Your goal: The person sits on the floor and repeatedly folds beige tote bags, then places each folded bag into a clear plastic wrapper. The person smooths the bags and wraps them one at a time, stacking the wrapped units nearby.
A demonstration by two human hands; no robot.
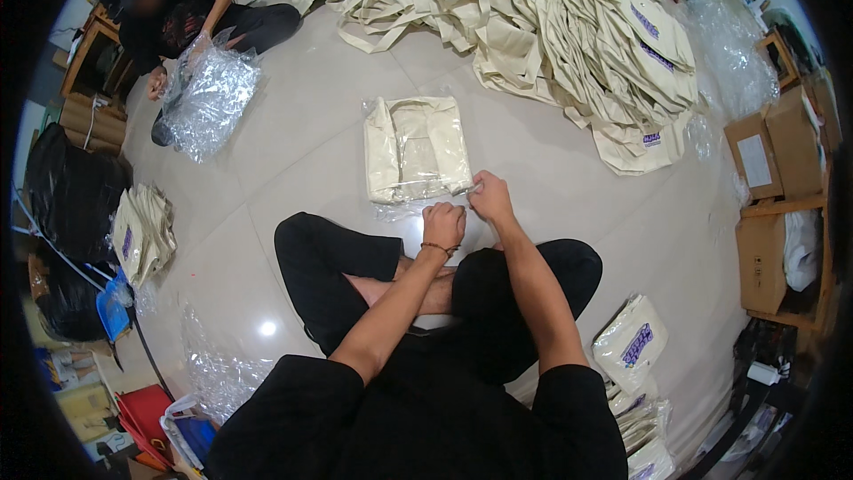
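A folded cream tote bag (416, 148) lies inside a clear plastic sleeve on the floor in front of my crossed legs. My right hand (490, 196) pinches the sleeve's near right corner. My left hand (443, 224), fingers curled, presses on the sleeve's near edge right beside it. The sleeve's open flap (404, 210) lies flat toward me.
A large heap of cream tote bags (569, 27) spreads across the far floor. Packed bags (633, 347) are stacked at my right, more bags (142, 233) at left. A seated person (187, 9) handles clear plastic sleeves (209, 93). Cardboard boxes (769, 156) stand at right.
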